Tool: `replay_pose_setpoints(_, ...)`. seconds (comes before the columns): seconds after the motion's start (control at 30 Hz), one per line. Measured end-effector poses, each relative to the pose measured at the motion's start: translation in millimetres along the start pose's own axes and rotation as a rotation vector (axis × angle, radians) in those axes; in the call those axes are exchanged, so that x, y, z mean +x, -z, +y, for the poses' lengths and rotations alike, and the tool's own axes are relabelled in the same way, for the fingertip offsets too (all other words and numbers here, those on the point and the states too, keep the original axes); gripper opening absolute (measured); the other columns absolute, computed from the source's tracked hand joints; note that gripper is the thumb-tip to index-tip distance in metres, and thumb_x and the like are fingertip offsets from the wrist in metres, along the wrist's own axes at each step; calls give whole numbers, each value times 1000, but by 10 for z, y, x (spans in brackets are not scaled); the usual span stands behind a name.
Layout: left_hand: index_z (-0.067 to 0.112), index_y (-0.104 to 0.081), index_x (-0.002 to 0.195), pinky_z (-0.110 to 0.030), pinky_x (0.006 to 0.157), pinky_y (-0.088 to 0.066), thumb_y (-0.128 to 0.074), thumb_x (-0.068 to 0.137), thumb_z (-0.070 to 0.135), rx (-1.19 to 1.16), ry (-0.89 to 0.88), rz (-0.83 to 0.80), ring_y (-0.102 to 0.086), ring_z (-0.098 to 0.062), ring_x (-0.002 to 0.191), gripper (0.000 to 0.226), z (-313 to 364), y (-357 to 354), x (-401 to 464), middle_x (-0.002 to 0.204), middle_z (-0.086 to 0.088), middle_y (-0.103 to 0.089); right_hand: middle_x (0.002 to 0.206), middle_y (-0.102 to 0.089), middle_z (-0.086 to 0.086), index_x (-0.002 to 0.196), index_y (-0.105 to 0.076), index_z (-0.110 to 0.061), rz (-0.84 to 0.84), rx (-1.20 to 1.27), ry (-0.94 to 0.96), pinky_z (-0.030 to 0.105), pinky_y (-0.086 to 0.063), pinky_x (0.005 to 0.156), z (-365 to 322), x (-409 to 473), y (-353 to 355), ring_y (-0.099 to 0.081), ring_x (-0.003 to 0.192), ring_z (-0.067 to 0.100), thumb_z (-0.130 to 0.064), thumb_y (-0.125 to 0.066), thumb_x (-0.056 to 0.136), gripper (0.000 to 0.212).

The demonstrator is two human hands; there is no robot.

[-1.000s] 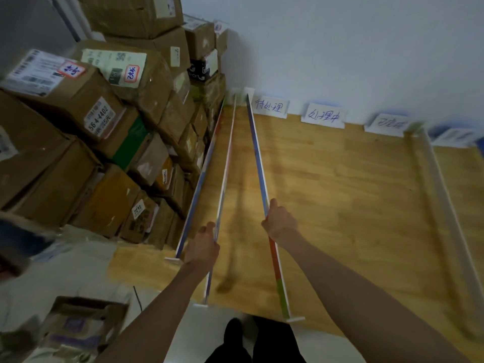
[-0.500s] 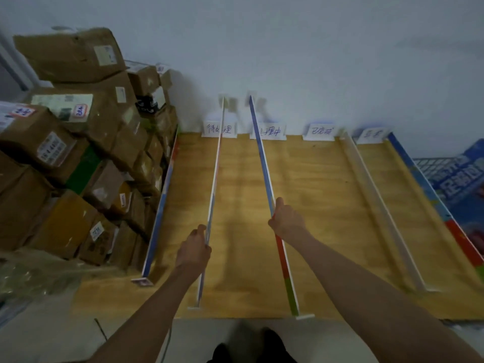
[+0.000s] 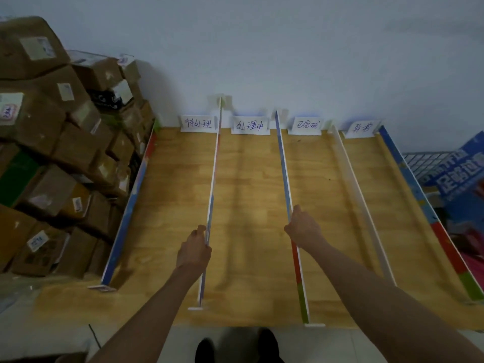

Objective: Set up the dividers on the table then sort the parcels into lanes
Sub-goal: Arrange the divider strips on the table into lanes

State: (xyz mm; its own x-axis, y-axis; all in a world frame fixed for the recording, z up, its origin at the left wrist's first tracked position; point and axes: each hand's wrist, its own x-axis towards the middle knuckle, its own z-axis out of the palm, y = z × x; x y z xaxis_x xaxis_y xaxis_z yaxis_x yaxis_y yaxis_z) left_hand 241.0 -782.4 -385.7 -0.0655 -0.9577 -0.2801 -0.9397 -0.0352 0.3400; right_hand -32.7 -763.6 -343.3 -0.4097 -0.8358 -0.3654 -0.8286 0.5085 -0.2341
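On the wooden table I hold two long thin dividers upright. My left hand grips the left divider, which runs back to the wall between the first two labels. My right hand grips the blue, red and green divider between the second and third labels. A white divider stands further right, and coloured dividers line the left edge and right edge. Brown cardboard parcels are stacked high to the left.
Four handwritten paper labels stand along the back edge against the pale wall. A blue printed board and a wire rack lie right of the table. My dark shoes show at the near edge.
Both hands have swung the two dividers to the right across the table, spreading them further apart. My view has turned right from the parcel stack to face the table squarely.
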Motion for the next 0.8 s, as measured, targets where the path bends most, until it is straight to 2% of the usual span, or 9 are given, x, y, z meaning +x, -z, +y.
replay_pose_setpoints(0.17,20,-40,136,-40,77,-51,-52,92,11,15,30,-42,-62,-34,102,47,87,-125,51,122,-6,-58,109,-61,15,119,-41,-6,-22,25,-10,35,-44,67,123,181,-81,-63,99,36,-14,-57,90,34)
replay_pose_setpoints(0.37,19,-40,133,-38,71,-47,-50,93,9,36,37,-68,-62,-34,98,43,134,-223,204,117,-6,-58,108,-61,15,119,-41,-6,-58,38,-21,36,-49,70,153,396,-167,-64,97,36,-15,-59,88,37)
replay_pose_setpoints(0.6,18,-41,132,-40,76,-50,-50,93,10,35,70,-109,-62,-34,101,41,93,-338,315,120,-5,-57,109,-61,15,120,-41,-7,-84,56,-35,41,-55,76,134,604,-300,-64,97,36,-14,-58,88,36)
replay_pose_setpoints(0.8,19,-41,133,-39,75,-50,-52,93,12,40,71,-119,-62,-33,102,42,85,-442,380,121,-5,-58,111,-59,15,122,-40,-7,-91,37,-45,39,-48,73,160,747,-411,-62,101,37,-14,-57,89,37)
